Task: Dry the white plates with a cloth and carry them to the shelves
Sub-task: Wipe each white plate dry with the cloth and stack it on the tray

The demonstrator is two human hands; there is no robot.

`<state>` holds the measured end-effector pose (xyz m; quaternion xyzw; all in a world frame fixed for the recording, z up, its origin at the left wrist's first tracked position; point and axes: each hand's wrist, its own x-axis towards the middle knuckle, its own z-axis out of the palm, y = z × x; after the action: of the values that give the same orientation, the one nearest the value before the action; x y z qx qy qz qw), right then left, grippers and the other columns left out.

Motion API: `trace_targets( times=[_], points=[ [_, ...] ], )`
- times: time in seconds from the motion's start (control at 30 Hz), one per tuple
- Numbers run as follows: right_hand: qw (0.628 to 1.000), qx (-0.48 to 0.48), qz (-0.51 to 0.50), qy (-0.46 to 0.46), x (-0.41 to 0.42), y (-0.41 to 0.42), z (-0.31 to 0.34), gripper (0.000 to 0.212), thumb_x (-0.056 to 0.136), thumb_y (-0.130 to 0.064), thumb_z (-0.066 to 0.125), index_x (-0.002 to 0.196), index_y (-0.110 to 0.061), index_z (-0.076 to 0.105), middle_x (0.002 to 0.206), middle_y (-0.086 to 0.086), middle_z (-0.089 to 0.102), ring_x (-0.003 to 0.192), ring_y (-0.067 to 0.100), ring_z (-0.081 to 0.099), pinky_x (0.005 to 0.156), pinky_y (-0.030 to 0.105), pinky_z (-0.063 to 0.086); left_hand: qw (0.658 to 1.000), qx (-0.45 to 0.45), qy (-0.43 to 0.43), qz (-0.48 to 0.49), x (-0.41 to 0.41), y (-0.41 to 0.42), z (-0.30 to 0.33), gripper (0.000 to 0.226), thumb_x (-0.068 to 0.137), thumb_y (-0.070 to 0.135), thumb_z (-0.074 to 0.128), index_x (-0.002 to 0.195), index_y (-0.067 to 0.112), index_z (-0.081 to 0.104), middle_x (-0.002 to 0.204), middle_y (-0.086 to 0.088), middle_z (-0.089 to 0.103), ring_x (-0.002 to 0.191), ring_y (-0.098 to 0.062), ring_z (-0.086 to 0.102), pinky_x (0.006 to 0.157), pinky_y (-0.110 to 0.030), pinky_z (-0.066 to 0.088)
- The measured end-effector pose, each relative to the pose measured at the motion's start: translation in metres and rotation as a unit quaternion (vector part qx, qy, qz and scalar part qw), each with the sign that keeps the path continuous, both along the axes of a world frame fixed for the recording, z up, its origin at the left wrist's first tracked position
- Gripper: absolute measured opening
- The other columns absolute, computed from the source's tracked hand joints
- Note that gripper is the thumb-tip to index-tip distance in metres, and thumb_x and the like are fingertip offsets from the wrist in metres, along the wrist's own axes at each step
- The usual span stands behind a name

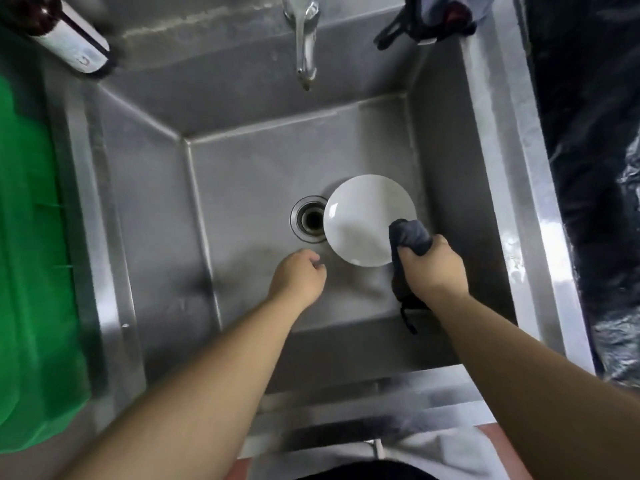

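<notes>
One round white plate lies in the bottom of the stainless steel sink, just right of the drain. Your right hand clenches a bunched dark grey cloth whose tip touches the plate's right edge. Your left hand, fingers loosely curled and holding nothing, hovers beside the plate.

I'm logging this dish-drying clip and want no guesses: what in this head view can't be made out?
- Round white plate: its lower right rim, hidden behind the dark grey cloth.
- Right hand: its grip bunches the cloth, fingertips hidden in it.
- Left hand: fingertips curled under, out of sight.
- Round metal drain: right side covered by the plate.
- Shelves: not in view.
- Dark bottle: cut off at top edge, blurred.
</notes>
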<state>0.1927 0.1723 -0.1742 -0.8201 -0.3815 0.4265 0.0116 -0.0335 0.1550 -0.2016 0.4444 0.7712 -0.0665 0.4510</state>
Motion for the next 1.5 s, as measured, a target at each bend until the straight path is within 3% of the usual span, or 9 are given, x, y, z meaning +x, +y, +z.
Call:
trace_targets(
  times=[0.13, 0.27, 0.4, 0.6, 0.8, 0.97, 1.2, 1.33, 1.5],
  points=[
    [0.999, 0.01, -0.044, 0.009, 0.004, 0.011, -0.032, 0.031, 0.096, -0.047, 0.061, 0.11, -0.024, 0.046, 0.082, -0.007, 0.053, 0.07, 0.016, 0.054, 0.075, 0.037, 0.047, 0.997, 0.007, -0.013, 0.072, 0.019, 0.016, -0.039, 0.03, 0.099, 0.03, 0.061, 0.123, 0.017, 0.073, 0.128, -0.006, 0.073, 0.119, -0.031, 0.066, 0.1, -0.038, 0.054],
    [0.996, 0.017, -0.089, 0.017, 0.007, 0.021, -0.059, 0.028, 0.098, -0.043, 0.06, 0.11, -0.02, 0.05, 0.087, 0.0, 0.058, 0.077, 0.021, 0.058, 0.076, 0.038, 0.047, 0.983, 0.005, -0.032, 0.181, 0.034, 0.027, -0.071, 0.023, 0.092, 0.021, 0.063, 0.071, 0.016, 0.067, 0.086, -0.009, 0.073, 0.087, -0.036, 0.068, 0.081, -0.042, 0.059],
    [0.993, 0.024, -0.115, 0.021, 0.011, 0.024, -0.073, 0.038, 0.101, -0.043, 0.06, 0.125, -0.014, 0.05, 0.088, -0.001, 0.052, 0.084, 0.023, 0.055, 0.079, 0.037, 0.042, 0.959, 0.011, -0.052, 0.279, 0.042, 0.032, -0.093, 0.019, 0.086, 0.018, 0.062, 0.078, 0.004, 0.072, 0.079, -0.017, 0.073, 0.07, -0.033, 0.062, 0.066, -0.04, 0.055],
    [0.992, 0.025, -0.12, 0.025, 0.014, 0.027, -0.081, 0.04, 0.102, -0.042, 0.058, 0.127, -0.012, 0.058, 0.108, 0.012, 0.066, 0.098, 0.033, 0.065, 0.081, 0.038, 0.049, 0.929, 0.027, -0.044, 0.368, 0.047, 0.037, -0.11, 0.021, 0.082, 0.019, 0.073, 0.062, 0.016, 0.067, 0.081, -0.015, 0.078, 0.075, -0.034, 0.078, 0.078, -0.054, 0.066],
    [0.99, 0.032, -0.136, 0.033, 0.012, 0.023, -0.079, 0.039, 0.101, -0.042, 0.059, 0.127, -0.013, 0.058, 0.108, 0.011, 0.067, 0.096, 0.031, 0.065, 0.081, 0.037, 0.049, 0.924, 0.034, -0.03, 0.38, 0.05, 0.035, -0.111, 0.021, 0.086, 0.024, 0.074, 0.069, 0.02, 0.062, 0.087, -0.012, 0.078, 0.082, -0.034, 0.077, 0.084, -0.049, 0.065],
    [0.987, 0.04, -0.153, 0.034, 0.015, 0.013, -0.073, 0.038, 0.1, -0.041, 0.061, 0.125, -0.013, 0.057, 0.091, 0.0, 0.06, 0.084, 0.023, 0.059, 0.078, 0.034, 0.043, 0.918, 0.019, -0.106, 0.381, 0.046, 0.026, -0.108, 0.012, 0.092, 0.02, 0.07, 0.084, 0.025, 0.063, 0.094, -0.004, 0.073, 0.081, -0.022, 0.074, 0.083, -0.04, 0.065],
    [0.985, 0.048, -0.165, 0.032, 0.015, -0.007, -0.049, 0.033, 0.097, -0.041, 0.061, 0.115, -0.014, 0.06, 0.088, -0.001, 0.06, 0.085, 0.026, 0.062, 0.075, 0.035, 0.045, 0.824, 0.03, -0.268, 0.498, 0.037, 0.009, -0.07, 0.013, 0.096, -0.006, 0.061, 0.096, 0.006, 0.055, 0.112, -0.02, 0.071, 0.105, -0.032, 0.073, 0.076, -0.034, 0.065],
    [0.979, 0.059, -0.19, 0.05, 0.012, -0.024, -0.026, 0.034, 0.093, -0.044, 0.066, 0.115, -0.019, 0.057, 0.099, 0.0, 0.066, 0.091, 0.025, 0.065, 0.082, 0.04, 0.054, 0.812, 0.024, -0.309, 0.495, 0.029, 0.0, -0.04, 0.017, 0.095, -0.008, 0.059, 0.109, 0.002, 0.056, 0.122, -0.021, 0.071, 0.111, -0.034, 0.074, 0.075, -0.033, 0.066],
    [0.98, 0.067, -0.173, 0.073, 0.007, -0.041, 0.012, 0.031, 0.092, -0.045, 0.066, 0.112, -0.023, 0.057, 0.093, -0.008, 0.064, 0.084, 0.014, 0.064, 0.068, 0.033, 0.049, 0.795, 0.009, -0.352, 0.493, 0.015, -0.015, 0.0, 0.036, 0.096, -0.008, 0.053, 0.131, 0.001, 0.056, 0.127, -0.015, 0.072, 0.111, -0.034, 0.074, 0.087, -0.047, 0.065]
  ],
)
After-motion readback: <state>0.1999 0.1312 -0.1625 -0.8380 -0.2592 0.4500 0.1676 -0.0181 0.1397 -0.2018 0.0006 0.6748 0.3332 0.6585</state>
